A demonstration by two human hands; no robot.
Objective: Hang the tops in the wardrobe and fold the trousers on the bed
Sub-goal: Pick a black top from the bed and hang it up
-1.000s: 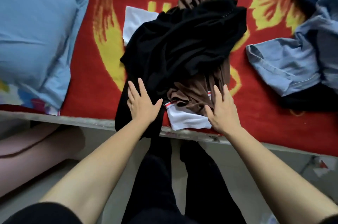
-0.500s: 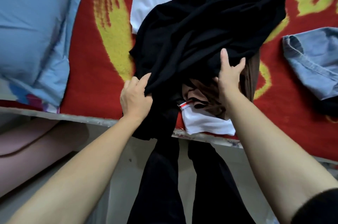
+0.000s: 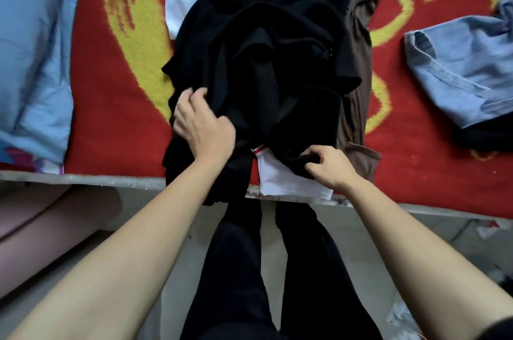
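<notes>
Left hand, right hand: tight pinch grips on crumpled, heaped black garment.

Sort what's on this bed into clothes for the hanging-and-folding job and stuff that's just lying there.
Job: black garment, gripped by left hand and right hand; brown garment; white garment; blue denim garment.
Lying about: blue pillow; red and yellow blanket.

no readable text, labels or numbers anywhere
</notes>
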